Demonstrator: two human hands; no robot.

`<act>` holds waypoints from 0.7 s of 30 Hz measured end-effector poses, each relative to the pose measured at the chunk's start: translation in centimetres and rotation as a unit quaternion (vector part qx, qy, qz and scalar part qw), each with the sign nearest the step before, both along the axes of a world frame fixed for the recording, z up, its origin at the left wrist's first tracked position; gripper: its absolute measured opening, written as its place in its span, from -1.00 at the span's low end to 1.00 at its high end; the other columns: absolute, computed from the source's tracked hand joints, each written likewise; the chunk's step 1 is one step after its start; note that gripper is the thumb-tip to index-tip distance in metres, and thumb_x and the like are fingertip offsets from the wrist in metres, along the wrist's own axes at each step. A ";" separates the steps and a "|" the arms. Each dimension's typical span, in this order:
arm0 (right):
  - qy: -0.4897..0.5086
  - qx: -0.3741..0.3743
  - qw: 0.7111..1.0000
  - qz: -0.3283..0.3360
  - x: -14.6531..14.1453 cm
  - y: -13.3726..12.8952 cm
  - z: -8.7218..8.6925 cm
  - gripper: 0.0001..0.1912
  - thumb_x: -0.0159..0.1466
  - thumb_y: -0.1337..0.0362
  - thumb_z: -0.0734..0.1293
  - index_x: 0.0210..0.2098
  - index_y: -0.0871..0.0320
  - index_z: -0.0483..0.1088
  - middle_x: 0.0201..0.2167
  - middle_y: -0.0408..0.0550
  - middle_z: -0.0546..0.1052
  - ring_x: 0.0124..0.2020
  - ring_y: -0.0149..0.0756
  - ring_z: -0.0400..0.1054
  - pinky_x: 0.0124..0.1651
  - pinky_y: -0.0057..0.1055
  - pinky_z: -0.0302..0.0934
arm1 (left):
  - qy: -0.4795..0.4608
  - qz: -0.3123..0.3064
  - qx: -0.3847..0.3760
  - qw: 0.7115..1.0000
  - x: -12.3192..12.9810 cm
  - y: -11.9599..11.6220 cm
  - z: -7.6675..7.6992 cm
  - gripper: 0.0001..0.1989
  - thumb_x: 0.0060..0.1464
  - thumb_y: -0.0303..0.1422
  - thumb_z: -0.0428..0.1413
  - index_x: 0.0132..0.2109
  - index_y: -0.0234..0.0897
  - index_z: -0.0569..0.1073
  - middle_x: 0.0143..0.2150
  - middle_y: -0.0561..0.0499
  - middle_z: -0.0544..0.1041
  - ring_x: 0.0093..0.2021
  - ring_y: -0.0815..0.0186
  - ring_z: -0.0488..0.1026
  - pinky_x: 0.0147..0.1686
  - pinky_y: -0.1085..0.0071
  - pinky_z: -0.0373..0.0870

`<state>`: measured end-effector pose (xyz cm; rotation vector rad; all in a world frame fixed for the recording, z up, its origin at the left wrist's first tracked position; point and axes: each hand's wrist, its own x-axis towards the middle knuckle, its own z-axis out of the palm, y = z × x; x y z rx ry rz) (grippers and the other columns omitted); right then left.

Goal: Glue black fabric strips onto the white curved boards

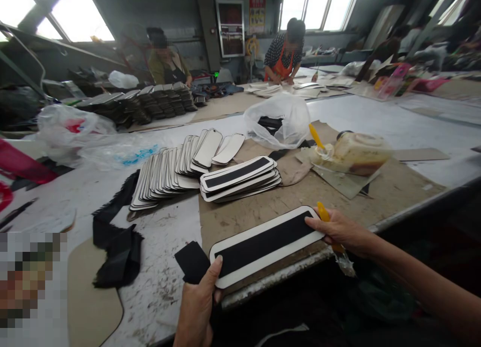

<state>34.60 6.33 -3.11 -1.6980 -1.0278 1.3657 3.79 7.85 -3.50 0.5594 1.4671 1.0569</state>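
White table w/ brown sheet (240,222), windows (80,14) & poster (257,15) behind.

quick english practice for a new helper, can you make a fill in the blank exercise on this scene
The left hand and right hand hold a white panel with a ____ strip.
The right hand also grips a brush whose handle is ____.
Black pieces lie in a clear plastic ____ beyond the stacked panels.

black; yellow; bag
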 end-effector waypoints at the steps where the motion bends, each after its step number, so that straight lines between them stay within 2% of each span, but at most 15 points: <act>1: 0.005 0.001 1.000 0.012 0.1 0.1 0.1 -0.54 0.06 -0.07 0.43 -0.45 0.16 0.23 -0.66 -0.32 0.20 -0.68 -0.59 -0.02 -0.64 -0.57 -0.18 | -0.019 -0.006 -0.013 1.000 -0.1 0.1 -0.1 -0.54 -0.36 -0.16 0.40 -0.34 -0.37 0.48 -0.55 0.09 0.44 -0.62 0.44 0.31 -0.68 0.55 0.26; 5: 0.028 0.002 0.999 0.033 0.2 0.3 0.7 -0.49 0.07 -0.15 0.39 -0.42 0.17 0.23 -0.65 -0.32 0.18 -0.67 -0.60 -0.06 -0.63 -0.57 -0.22 | -0.088 -0.013 -0.046 0.995 -0.3 0.4 -0.3 -0.60 -0.36 -0.19 0.41 -0.45 -0.35 0.45 -0.66 0.13 0.38 -0.70 0.49 0.23 -0.74 0.57 0.18; 9: 0.077 0.002 0.997 0.020 -0.1 0.9 1.3 -0.47 0.03 -0.16 0.42 -0.44 0.17 0.21 -0.66 -0.34 0.14 -0.68 -0.63 -0.12 -0.64 -0.58 -0.24 | -0.164 -0.024 -0.064 0.984 -0.3 1.0 -0.3 -0.54 -0.33 -0.16 0.40 -0.62 -0.29 0.26 -0.81 0.25 0.12 -0.77 0.58 0.04 -0.78 0.62 0.03; 13: 0.151 0.010 0.988 0.016 -0.5 2.5 1.7 -0.49 0.04 -0.11 0.44 -0.47 0.15 0.17 -0.69 -0.37 0.11 -0.70 -0.64 -0.17 -0.65 -0.60 -0.24 | -0.208 -0.004 -0.074 0.975 -0.6 2.4 0.4 -0.54 -0.38 -0.23 0.43 -0.59 -0.30 0.28 -0.80 0.25 0.16 -0.77 0.61 0.03 -0.76 0.64 0.03; 17: 0.146 0.023 0.989 0.022 -0.3 5.8 2.6 -0.49 0.06 -0.10 0.43 -0.48 0.16 0.17 -0.68 -0.37 0.13 -0.70 -0.66 -0.17 -0.65 -0.61 -0.27 | -0.170 -0.051 -0.002 0.984 -1.0 5.0 1.8 -0.52 -0.21 -0.19 0.36 -0.65 -0.28 0.21 -0.82 0.22 0.14 -0.76 0.59 0.03 -0.73 0.61 0.03; 21: 0.109 0.040 0.993 0.025 0.0 11.0 3.9 -0.47 0.02 -0.11 0.45 -0.49 0.15 0.15 -0.71 -0.37 0.13 -0.71 -0.65 -0.14 -0.66 -0.62 -0.28 | -0.131 -0.079 0.047 0.987 -1.1 9.3 3.8 -0.49 -0.21 -0.15 0.35 -0.66 -0.27 0.18 -0.81 0.22 0.13 -0.76 0.59 0.03 -0.73 0.61 -0.02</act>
